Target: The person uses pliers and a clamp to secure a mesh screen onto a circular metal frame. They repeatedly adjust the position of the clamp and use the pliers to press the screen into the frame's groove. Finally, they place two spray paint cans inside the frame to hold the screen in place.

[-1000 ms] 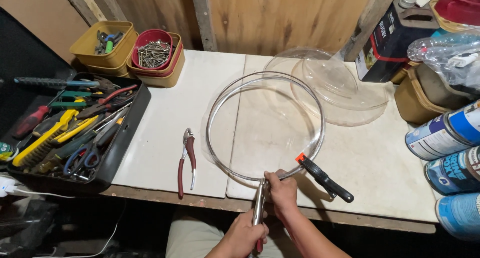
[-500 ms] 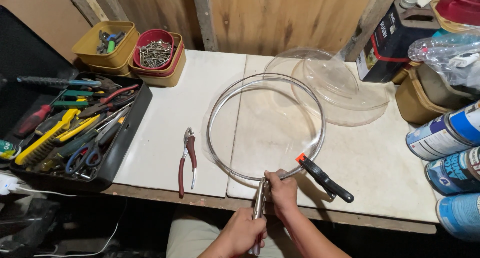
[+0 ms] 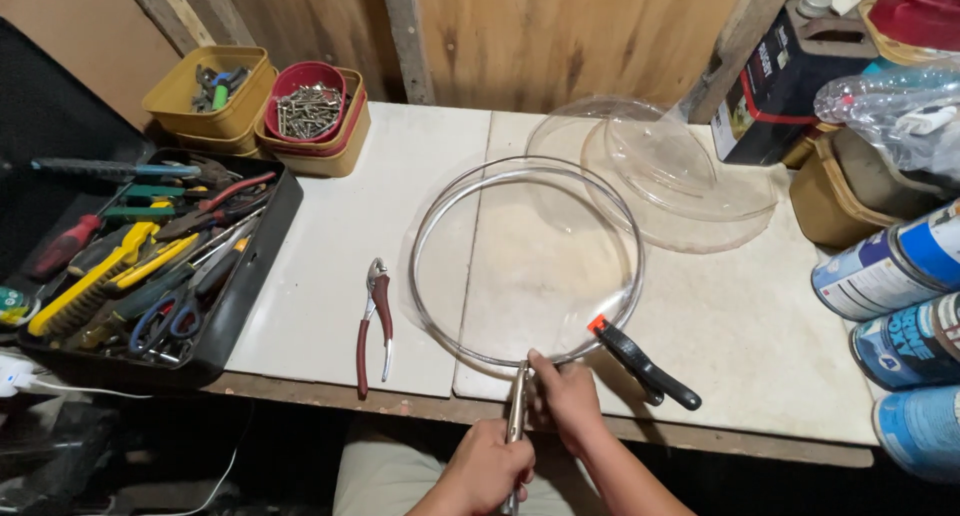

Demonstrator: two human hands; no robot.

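both our hands work at six o'clock of the metal ring (image 3: 430,231): left hand (image 3: 487,468) fisted around locking pliers (image 3: 517,408), right hand (image 3: 567,399) pinching the rim; red-handled pliers (image 3: 374,323) lie at nine o'clock.

White workbench (image 3: 330,246) carries red pliers (image 3: 374,321), clear ring (image 3: 527,261), black clamp (image 3: 645,364), probably lids (image 3: 680,176).

place: a home workshop
walls: bare wooden boards and posts
counter (image 3: 330,276): pale panels on a rough wood edge
tools: black tray (image 3: 250,276) full of screwdrivers, pliers, scissors; red pliers (image 3: 373,326) lying loose
hardware: tubs (image 3: 210,101) of screws and bits
supplies: spray cans (image 3: 890,296) at the right
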